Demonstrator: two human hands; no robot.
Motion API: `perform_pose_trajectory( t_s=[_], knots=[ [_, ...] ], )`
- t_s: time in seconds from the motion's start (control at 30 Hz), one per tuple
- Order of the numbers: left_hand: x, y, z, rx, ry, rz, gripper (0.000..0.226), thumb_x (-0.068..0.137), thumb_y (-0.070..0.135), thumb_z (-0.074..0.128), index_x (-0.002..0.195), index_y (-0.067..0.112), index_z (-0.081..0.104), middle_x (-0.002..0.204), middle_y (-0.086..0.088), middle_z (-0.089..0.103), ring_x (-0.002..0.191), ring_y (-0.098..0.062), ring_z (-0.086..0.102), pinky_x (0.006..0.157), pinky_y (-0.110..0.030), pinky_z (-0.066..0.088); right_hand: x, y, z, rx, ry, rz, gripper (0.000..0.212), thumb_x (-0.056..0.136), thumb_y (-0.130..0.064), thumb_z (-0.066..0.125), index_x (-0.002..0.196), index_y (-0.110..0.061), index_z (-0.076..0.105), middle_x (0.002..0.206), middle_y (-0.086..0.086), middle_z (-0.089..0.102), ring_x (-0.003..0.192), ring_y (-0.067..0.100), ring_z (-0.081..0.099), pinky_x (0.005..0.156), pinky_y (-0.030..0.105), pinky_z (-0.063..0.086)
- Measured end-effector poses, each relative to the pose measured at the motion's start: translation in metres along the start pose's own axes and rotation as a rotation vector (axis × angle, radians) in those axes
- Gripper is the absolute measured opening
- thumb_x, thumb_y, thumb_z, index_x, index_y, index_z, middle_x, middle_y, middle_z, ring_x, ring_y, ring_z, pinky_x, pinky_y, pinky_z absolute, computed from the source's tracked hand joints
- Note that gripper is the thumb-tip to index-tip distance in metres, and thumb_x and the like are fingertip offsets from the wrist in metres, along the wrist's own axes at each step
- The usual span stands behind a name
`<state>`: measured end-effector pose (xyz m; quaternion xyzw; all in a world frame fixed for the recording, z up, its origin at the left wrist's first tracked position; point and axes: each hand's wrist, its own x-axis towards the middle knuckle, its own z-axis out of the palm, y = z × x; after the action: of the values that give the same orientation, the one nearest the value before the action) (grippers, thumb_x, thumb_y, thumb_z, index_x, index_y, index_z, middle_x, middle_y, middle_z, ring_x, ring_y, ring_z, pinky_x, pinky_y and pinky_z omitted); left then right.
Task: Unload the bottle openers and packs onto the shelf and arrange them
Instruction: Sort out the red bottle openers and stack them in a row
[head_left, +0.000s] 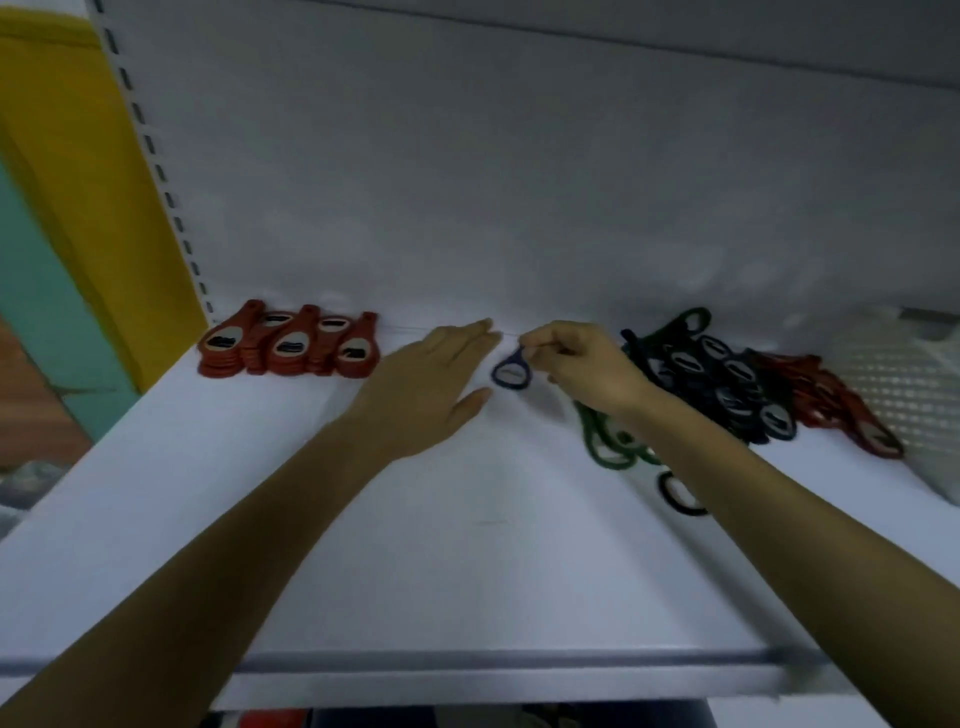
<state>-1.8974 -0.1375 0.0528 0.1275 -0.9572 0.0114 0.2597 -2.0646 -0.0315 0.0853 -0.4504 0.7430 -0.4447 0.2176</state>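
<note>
White, smooth shelf with a grey front lip at six o'clock; two bare forearms reach across it. At four o'clock of centre, a single black loop-shaped opener lies alone. Just beyond it, a tangle of green openers sits partly under the right forearm. Mid-shelf, the left hand is spread flat, palm down, fingers straight and together. Just beside it at three o'clock, the right hand pinches the narrow end of a blue bottle opener, whose oval head lies between the two hands. At the right hand's three o'clock: a heap of dark openers, then loose red openers, then a translucent quilted pack. At ten o'clock, stacked red openers stand in neat rows against the white back panel. Far left: a perforated upright, with yellow and teal surfaces beyond it.
</note>
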Motion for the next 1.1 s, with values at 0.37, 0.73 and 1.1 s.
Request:
perform_pose_trajectory(
  t_s=[0.37, 0.73, 1.1],
  knots=[
    [0.11, 0.236, 0.084, -0.847, -0.097, -0.09, 0.056, 0.094, 0.027, 0.052, 0.144, 0.015, 0.031, 0.145, -0.008, 0.037, 0.127, -0.024, 0.041, 0.104, -0.034, 0.036, -0.084, 0.117, -0.16, -0.254, 0.657, 0.134, 0.015, 0.089, -0.001, 0.052, 0.093, -0.001, 0.067, 0.092, 0.011, 0.069, 0.09, 0.029, 0.065, 0.081, 0.038, 0.052],
    [0.129, 0.251, 0.12, -0.958, 0.029, -0.152, 0.039, 0.091, 0.023, 0.056, 0.13, 0.017, 0.048, 0.126, 0.002, 0.053, 0.112, -0.013, 0.051, 0.092, -0.028, 0.047, -0.085, 0.153, -0.173, -0.771, 0.576, 0.068, 0.037, 0.09, -0.017, 0.053, 0.126, -0.013, 0.058, 0.126, 0.009, 0.059, 0.116, 0.029, 0.05, 0.097, 0.038, 0.039],
    [0.133, 0.218, 0.108, -0.65, 0.136, -0.238, 0.053, 0.094, 0.035, 0.04, 0.143, 0.014, 0.035, 0.142, -0.006, 0.046, 0.131, -0.02, 0.041, 0.107, -0.037, 0.038, -0.041, 0.123, -0.123, -0.227, 0.496, -0.198, 0.014, 0.087, -0.005, 0.052, 0.085, -0.013, 0.064, 0.085, -0.005, 0.062, 0.08, 0.014, 0.057, 0.071, 0.029, 0.045]
  ],
)
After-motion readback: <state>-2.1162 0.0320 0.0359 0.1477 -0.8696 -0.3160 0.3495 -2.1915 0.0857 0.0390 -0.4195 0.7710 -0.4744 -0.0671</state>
